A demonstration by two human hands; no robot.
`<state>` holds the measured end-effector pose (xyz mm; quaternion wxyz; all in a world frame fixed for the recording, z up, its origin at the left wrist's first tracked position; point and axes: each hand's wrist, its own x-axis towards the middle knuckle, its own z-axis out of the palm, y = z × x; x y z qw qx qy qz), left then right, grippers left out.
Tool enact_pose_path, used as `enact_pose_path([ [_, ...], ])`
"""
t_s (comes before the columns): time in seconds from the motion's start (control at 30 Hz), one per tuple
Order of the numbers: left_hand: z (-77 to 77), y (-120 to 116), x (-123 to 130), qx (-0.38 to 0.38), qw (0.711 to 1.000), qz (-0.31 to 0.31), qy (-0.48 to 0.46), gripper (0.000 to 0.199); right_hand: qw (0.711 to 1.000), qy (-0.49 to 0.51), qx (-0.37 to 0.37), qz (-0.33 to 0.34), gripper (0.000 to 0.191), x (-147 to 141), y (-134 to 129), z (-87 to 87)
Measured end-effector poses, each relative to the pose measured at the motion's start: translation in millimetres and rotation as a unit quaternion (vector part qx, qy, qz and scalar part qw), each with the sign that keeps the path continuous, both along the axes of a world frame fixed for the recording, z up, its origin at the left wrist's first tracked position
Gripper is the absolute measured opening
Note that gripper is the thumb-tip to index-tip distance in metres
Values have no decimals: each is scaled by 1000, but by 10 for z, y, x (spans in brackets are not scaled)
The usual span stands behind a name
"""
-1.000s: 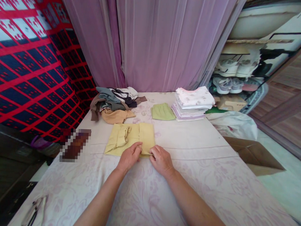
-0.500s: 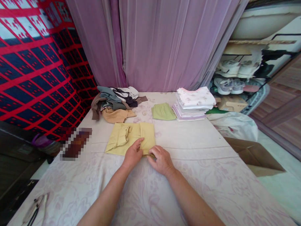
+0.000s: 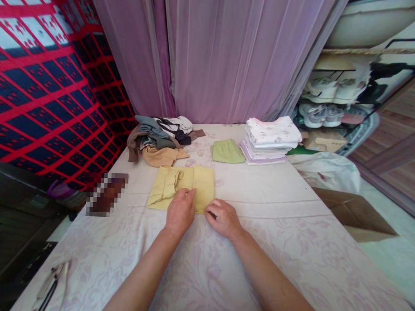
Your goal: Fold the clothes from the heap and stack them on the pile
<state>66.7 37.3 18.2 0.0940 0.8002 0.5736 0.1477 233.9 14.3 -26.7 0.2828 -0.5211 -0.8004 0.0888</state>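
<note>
A yellow garment (image 3: 203, 187) lies partly folded on the bed, with a bunched, creased strip across its left half. My left hand (image 3: 180, 212) is over its near middle edge, knuckles up, fingers bent together and pinching the cloth; the fingertips are partly hidden. At the near right corner my right hand (image 3: 222, 218) curls inward, thumb and fingers closed on the garment's edge. Farther back sits a small folded green garment (image 3: 227, 151), beside a neat stack of white and lilac folded clothes (image 3: 271, 138).
A loose heap of clothes (image 3: 160, 140) lies at the back left. Eyeglasses (image 3: 51, 284) rest near the left front edge. Right of the bed stand an open cardboard box (image 3: 355, 213), a white plastic bag (image 3: 326, 173) and a shoe rack with sneakers (image 3: 319, 115). Purple curtains (image 3: 227, 56) hang behind.
My left hand has turned over more, knuckles up, and its fingers have drawn together on the cloth. The right hand stays at the near right corner. The view has shifted slightly.
</note>
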Motion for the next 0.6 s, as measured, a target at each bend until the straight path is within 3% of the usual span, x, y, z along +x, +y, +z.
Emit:
enact_pose_path([
  [0.07, -71, 19, 42, 34, 996, -79, -7, 43, 1000, -8, 6, 0, 16, -4, 3, 2],
  [0.17, -253, 62, 65, 4, 988, -152, 13, 45, 1000, 3, 11, 6, 18, 21, -7, 6],
  [0.3, -425, 74, 15, -26, 988, -147, 42, 51, 996, 77, -19, 34, 17, 127, -4, 9],
  [0.4, -429, 51, 0, -27, 988, -146, 47, 52, 992, 124, -14, -14, 18, 181, 98, 46],
  [0.5, -401, 32, 25, -32, 988, -137, 59, 52, 991, 112, 30, -67, 25, 129, 336, 132],
  [0.6, -398, 24, 47, -28, 989, -127, 65, 53, 997, 45, 35, -60, 37, 1, 657, 202],
])
